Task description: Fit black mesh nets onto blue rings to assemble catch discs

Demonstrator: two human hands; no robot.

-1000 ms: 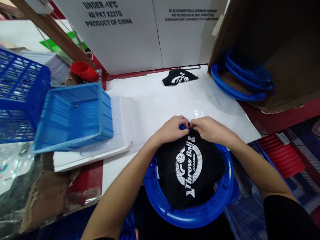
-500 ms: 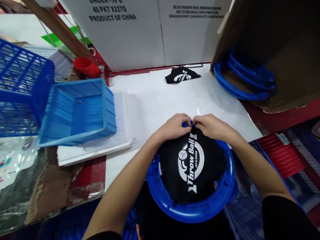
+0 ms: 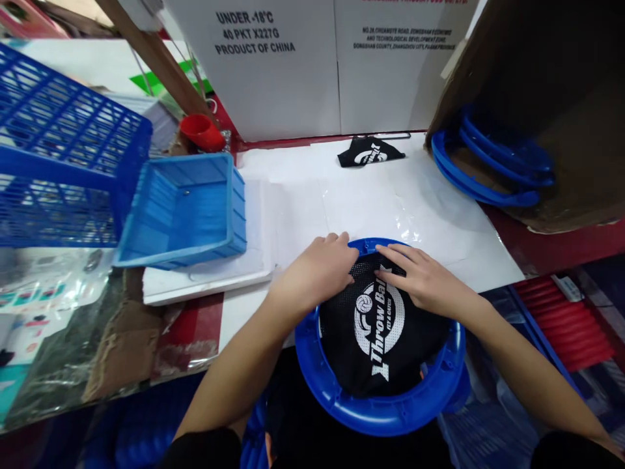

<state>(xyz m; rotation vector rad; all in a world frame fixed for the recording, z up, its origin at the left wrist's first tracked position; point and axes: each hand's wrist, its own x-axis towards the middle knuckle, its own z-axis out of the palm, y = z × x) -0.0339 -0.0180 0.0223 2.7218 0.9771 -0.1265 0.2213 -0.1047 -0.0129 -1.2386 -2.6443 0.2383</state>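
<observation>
A blue plastic ring (image 3: 378, 417) sits near the table's front edge, close to my body. Stretched inside it lies a black mesh cloth (image 3: 336, 352) with white "Throw Ball" print. My left hand (image 3: 317, 270) is closed around the far left part of the rim, its thumb over the mesh. At the far right part, my right hand (image 3: 422, 277) is open, fingers stretched out and resting on the rim and cloth. Farther back on the table lies another printed black cloth (image 3: 371, 152), partly folded.
A light blue bin (image 3: 185, 208) stands on a white foam slab (image 3: 209, 286) at left, beside a blue basket (image 3: 73, 130) and a red cup (image 3: 202, 132). More blue rings (image 3: 488, 172) lean inside an open cardboard box (image 3: 581, 130) at right. White cartons (image 3: 293, 91) form the back.
Both hands have left their pinch at the ring's far edge and moved apart along it. My right fingers have straightened over the cloth. The view has shifted slightly.
</observation>
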